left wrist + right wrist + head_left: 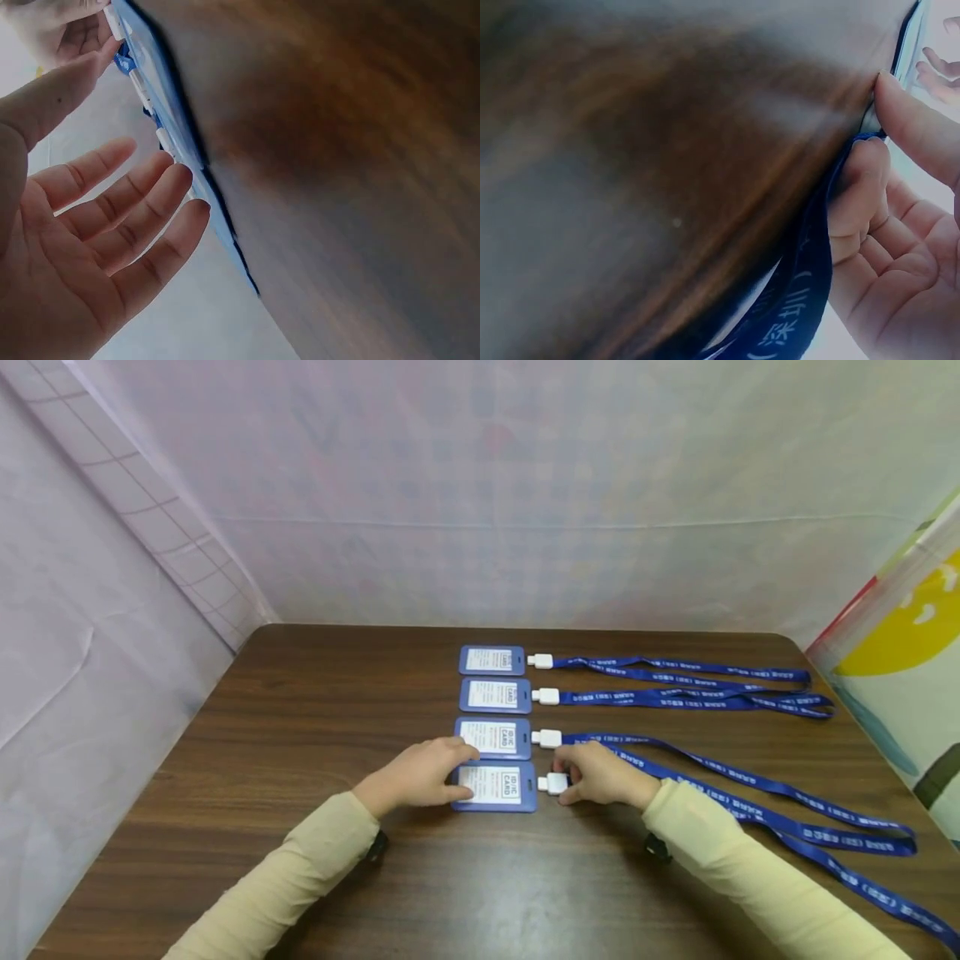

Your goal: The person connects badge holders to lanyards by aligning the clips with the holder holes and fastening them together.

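Nearest in a column of blue ID card holders lies one holder (497, 787) with a white card inside. My left hand (418, 774) is at its left end, thumb and fingertips right at the edge. In the left wrist view, that hand (112, 217) shows loosely extended fingers beside the row of holders. My right hand (600, 774) pinches the white clip (553, 783) of the nearest blue lanyard (847, 870), just right of the holder's slotted end. In the right wrist view, thumb and forefinger of the right hand (900, 217) meet at the clip, with the printed strap (795, 300) trailing below.
Three more card holders, such as the farthest one (491, 660), lie beyond, each with a white-clipped lanyard (697, 700) stretched to its right. They all rest on a dark brown wooden table (300, 710). A pale curtain (525, 527) hangs behind its far edge.
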The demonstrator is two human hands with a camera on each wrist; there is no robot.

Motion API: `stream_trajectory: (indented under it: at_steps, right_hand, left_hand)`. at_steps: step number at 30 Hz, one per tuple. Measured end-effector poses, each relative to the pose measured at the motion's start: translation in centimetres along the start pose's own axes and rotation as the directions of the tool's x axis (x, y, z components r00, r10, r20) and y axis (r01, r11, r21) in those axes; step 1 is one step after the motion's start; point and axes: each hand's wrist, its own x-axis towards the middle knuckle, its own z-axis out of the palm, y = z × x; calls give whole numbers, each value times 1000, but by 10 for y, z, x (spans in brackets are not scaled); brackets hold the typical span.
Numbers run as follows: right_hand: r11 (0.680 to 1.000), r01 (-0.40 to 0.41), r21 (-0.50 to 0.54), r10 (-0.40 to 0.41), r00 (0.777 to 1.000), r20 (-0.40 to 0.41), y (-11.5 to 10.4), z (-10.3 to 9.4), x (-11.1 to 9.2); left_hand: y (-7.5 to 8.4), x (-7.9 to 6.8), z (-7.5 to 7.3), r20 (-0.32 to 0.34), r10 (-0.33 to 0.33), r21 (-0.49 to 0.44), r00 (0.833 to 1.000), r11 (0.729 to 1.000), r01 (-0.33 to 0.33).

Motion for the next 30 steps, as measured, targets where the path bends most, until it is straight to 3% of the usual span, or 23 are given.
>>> stream_trajectory:
  at_steps: [5, 14, 24, 30]
  right_hand:
    - [1000, 5, 17, -5, 1000, 6, 1, 1, 1]
    - [1000, 8, 6, -8, 1000, 4, 1, 1, 1]
    - [999, 24, -24, -24, 1000, 0, -3, -1, 2]
    - [999, 25, -32, -25, 1000, -8, -4, 0, 3]
  left_hand:
    - [2, 1, 2, 38, -13, 35, 999, 999, 12]
    - [3, 3, 5, 29, 48, 131, 998, 990, -52]
    - [8, 8, 5, 66, -8, 148, 998, 989, -2]
    - [8, 10, 6, 56, 7, 154, 998, 988, -15]
